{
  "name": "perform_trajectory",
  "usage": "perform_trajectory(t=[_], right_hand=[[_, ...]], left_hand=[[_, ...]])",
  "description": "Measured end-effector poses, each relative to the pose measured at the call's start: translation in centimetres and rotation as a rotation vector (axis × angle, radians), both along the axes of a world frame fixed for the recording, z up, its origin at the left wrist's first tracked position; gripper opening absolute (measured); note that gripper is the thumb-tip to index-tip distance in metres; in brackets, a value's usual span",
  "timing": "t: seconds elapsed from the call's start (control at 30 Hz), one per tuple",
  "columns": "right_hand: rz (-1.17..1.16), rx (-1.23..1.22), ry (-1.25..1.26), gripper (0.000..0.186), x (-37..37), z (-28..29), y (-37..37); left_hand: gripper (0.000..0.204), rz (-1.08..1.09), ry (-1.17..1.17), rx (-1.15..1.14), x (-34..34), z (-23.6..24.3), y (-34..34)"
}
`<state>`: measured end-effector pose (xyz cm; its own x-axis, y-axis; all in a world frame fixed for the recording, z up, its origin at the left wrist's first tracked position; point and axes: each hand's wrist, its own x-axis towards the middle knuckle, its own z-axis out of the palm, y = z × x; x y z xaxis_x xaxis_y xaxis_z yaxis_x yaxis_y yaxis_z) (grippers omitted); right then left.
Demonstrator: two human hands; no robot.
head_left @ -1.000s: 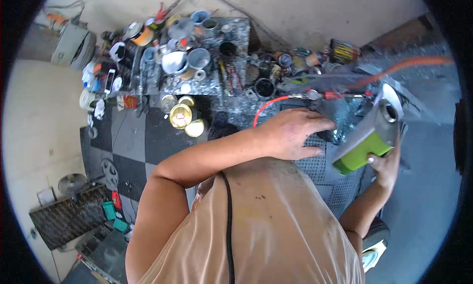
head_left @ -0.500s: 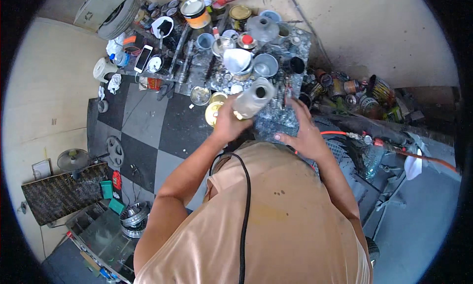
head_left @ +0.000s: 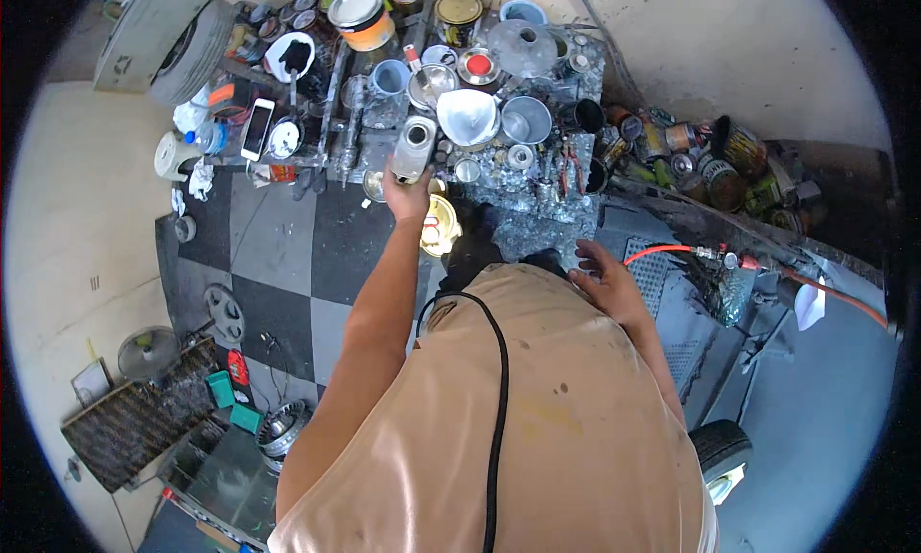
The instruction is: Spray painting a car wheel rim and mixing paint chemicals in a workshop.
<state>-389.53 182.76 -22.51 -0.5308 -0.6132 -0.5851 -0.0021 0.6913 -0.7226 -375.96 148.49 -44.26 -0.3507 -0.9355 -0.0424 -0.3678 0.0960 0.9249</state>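
Wearing a tan shirt (head_left: 547, 438) crossed by a black cord (head_left: 503, 380), the person has the right hand (head_left: 606, 282) close by the body, free of any load, its fingers loosely curled. Farther forward, the left hand (head_left: 409, 198) grasps a can (head_left: 414, 154), a silver one with rounded sides and a round mouth (tipped so that the mouth shows from above). The can is at the near edge of the cluttered surface (head_left: 539, 184); whether it touches the surface, one cannot tell. Just beside the left wrist, lower down, a gold tin (head_left: 440, 229) catches the light by the checkered floor (head_left: 273, 246). Off to the right, an orange-red hose (head_left: 657, 252) runs past a clear bottle (head_left: 736, 299).

On the surface, just beyond the can, sits a white bowl (head_left: 467, 115), with a grey cup (head_left: 526, 121) to its right and a blue cup (head_left: 390, 76) to its left. A phone (head_left: 257, 129) lies well to the left of these. Farther back stands a tub (head_left: 363, 23) with an orange band, and behind everything rises the pale wall (head_left: 710, 35).
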Motion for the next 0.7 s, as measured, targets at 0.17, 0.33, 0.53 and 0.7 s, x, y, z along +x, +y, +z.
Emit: perform_trajectory(t=[0.17,0.33,0.53,0.7], right_hand=[[0.006,0.132,0.112,0.052,0.3,-0.6,1.0],[-0.147,0.124,0.063,0.055,1.0,-1.9,4.2],[-0.321,0.12,0.068,0.056,1.6,-2.2,7.3],[-0.244,0.196,0.123,0.057,2.0,-0.4,7.0]], left_hand=[[0.077,0.169,-0.088,0.135,-3.0,-2.2,-1.3],[0.058,0.434,-0.208,-0.333,-3.6,-5.8,0.3],[0.059,-0.399,-0.139,0.069,-6.9,-6.0,8.8],[0.061,-0.554,-0.113,-0.308,-10.1,-11.3,7.7]])
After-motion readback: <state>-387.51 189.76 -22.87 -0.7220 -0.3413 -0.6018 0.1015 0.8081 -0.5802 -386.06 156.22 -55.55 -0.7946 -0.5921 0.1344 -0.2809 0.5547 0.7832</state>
